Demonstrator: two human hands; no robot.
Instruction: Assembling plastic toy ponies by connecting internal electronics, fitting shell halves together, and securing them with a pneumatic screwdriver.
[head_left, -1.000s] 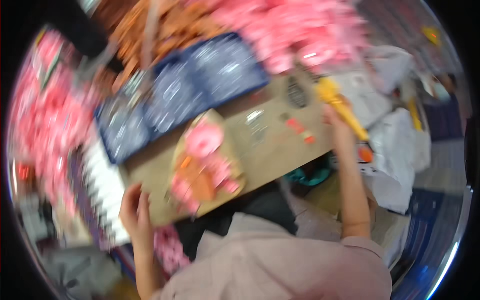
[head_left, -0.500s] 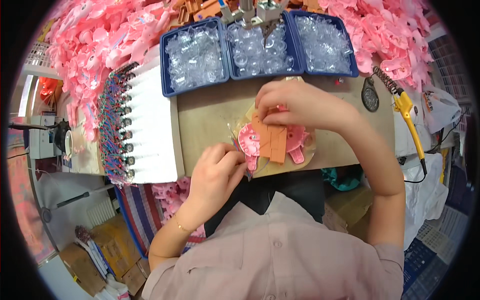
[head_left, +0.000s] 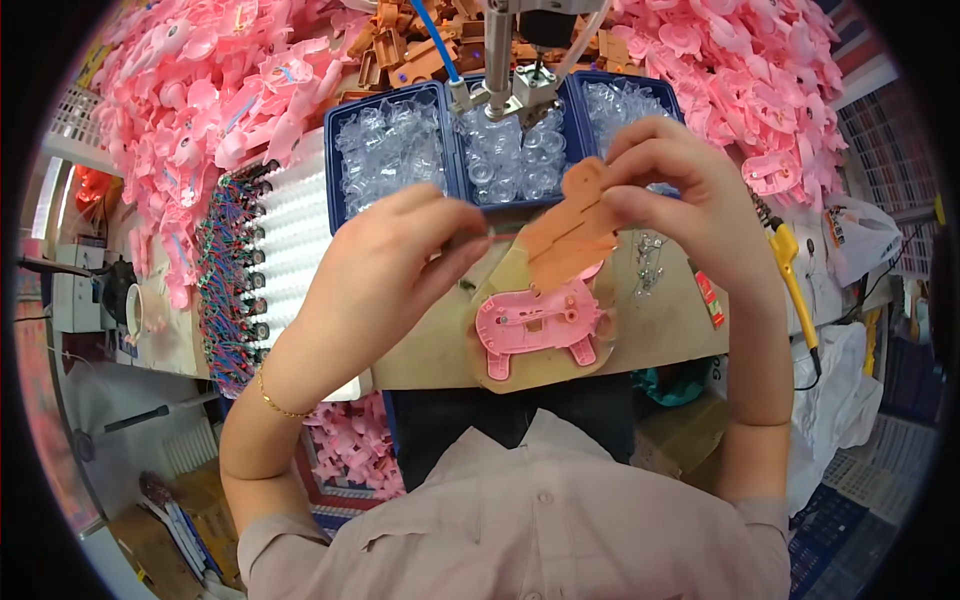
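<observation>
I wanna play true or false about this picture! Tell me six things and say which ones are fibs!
1. The right hand holds an orange piece. True.
2. There are five blue trays. False: there are three blue trays.
3. The trays hold see-through plastic pieces. True.
4. The gold bracelet is on the right arm. False: the gold bracelet is on the left arm.
5. A pink piece with two legs lies on a yellowish board. True.
6. The yellow tool is on the picture's left. False: the yellow tool is on the right.
</observation>
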